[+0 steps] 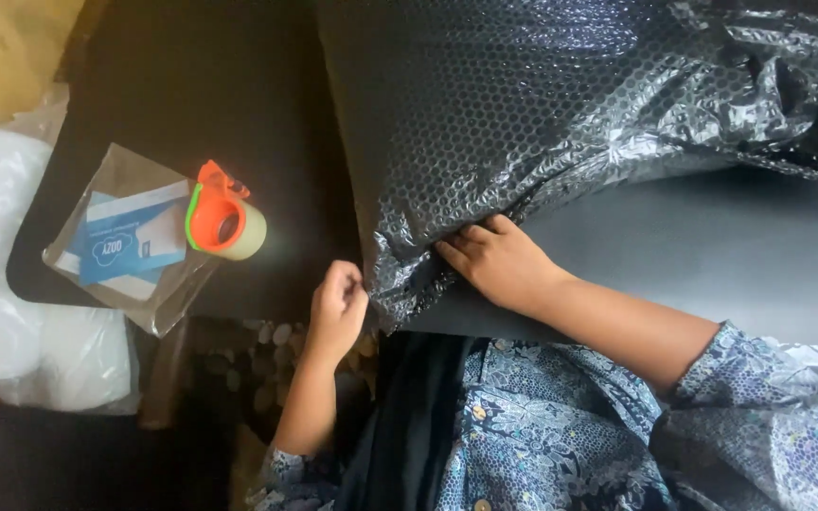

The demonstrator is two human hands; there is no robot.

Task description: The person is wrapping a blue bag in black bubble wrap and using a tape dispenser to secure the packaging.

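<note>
I had my left hand (pixel 336 308) curled at the near corner of the black bubble wrap (pixel 523 104), fingers closed as if pinching its edge, though I could not tell for sure that they gripped it. My right hand (pixel 499 260) lay on top of the wrap just beside the left, fingers bent and pressing its crumpled edge down. The wrap covered most of the upper right of my view, draped over a flat black board (pixel 712 255) that showed bare beyond my right arm.

To the left, well apart from my hands, an orange tape dispenser (pixel 222 220) rested on a clear bag (pixel 125 241) holding blue and white cards. Further left sat a white roll (pixel 2 274) in plastic. All this lay on a dark table (pixel 191 85). A pebbled floor (pixel 257 364) showed under the table's near edge, below my left hand.
</note>
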